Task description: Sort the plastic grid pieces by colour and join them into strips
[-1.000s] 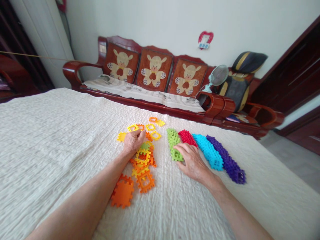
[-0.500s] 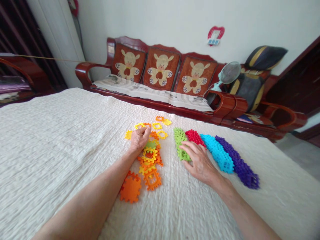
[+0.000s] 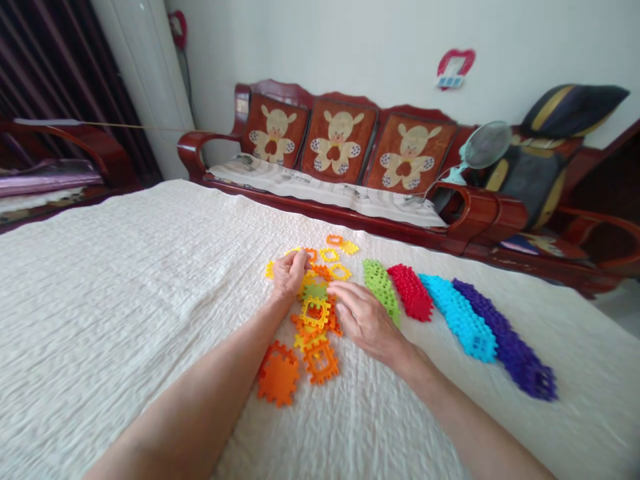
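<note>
My left hand is curled closed over the far left side of a loose pile of orange and yellow interlocking plastic tiles. Whatever its fingers may hold is hidden. My right hand reaches in from the right, fingers stretched out, its tips beside a green tile in the pile. Just below that lies a yellow frame tile. Closer to me are an orange frame tile and a solid orange tile. A green row of tiles runs behind my right hand, which partly covers it.
Right of the green row lie red, light blue and purple rows of tiles. Everything rests on a white quilted cover. Beyond it stand a wooden sofa with bear cushions and a small fan.
My right hand has moved left, from the near end of the green row to the pile. My left hand stays over the pile. The camera view has shifted slightly left.
</note>
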Demonstrator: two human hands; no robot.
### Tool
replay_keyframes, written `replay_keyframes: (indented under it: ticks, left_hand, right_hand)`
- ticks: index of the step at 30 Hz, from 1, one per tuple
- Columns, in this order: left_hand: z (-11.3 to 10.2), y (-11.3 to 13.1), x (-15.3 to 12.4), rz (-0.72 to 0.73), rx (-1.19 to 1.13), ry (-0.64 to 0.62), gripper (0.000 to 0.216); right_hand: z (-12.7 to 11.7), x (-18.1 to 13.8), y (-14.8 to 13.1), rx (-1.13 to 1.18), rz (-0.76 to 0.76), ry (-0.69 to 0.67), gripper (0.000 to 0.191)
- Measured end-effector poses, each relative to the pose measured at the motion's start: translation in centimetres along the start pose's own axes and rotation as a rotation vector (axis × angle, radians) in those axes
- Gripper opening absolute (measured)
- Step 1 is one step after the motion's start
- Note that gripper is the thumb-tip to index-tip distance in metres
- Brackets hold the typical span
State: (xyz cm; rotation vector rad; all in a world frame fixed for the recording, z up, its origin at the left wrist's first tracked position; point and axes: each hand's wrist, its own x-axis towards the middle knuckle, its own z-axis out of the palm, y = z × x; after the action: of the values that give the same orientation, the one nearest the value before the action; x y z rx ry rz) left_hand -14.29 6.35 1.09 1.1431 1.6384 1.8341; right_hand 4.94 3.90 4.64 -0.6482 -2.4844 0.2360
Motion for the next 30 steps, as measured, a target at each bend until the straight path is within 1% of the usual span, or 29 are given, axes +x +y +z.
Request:
replay_keyframes:
  ticks: [3,5,7,11,15,20,24,26,30]
  left_hand:
    - [0.0,0.2,-0.4,0.132,0.144,-0.078,0.037]
    - [0.0,0.4,-0.7,0.207,0.219,-0.13,0.036]
    - [0.0,0.6,-0.9,0.236,0.26,-0.154,0.035]
    - [0.2,0.6,-1.0,0.261,0.311,-0.168,0.033]
    - [0.3,0.6,-1.0,0.268,0.372,-0.177,0.035]
    - [0.2,0.5,-1.0,0.297,0.416,-0.201,0.036]
    - [0.1,0.1,-0.7,0.288,0.407,-0.196,0.038]
    - [0.1,0.0,-0.6,0.27,0.403,-0.179,0.04]
    - [0.2,0.1,-0.7,0.261,0.392,-0.162,0.04]
  right_hand:
    - [1.2,1.9,0.1,-0.058,0.095,-0.036,0.029]
    - [2.0,2.4,-0.1,-0.118,0.174,-0.078,0.026]
    - [2.5,2.3,-0.5,-0.155,0.218,-0.099,0.026]
    - [2.8,1.8,-1.2,-0.171,0.229,-0.081,0.024]
    - [2.9,1.7,-1.3,-0.146,0.226,-0.049,0.02]
    - [3.4,1.8,-1.2,-0.124,0.259,-0.023,0.027]
    - [3.7,1.8,-1.1,-0.085,0.25,-0.024,0.028]
    - [3.8,1.7,-0.9,-0.043,0.243,0.017,0.033]
    - [4.2,1.6,-0.4,0.073,0.221,0.15,0.044]
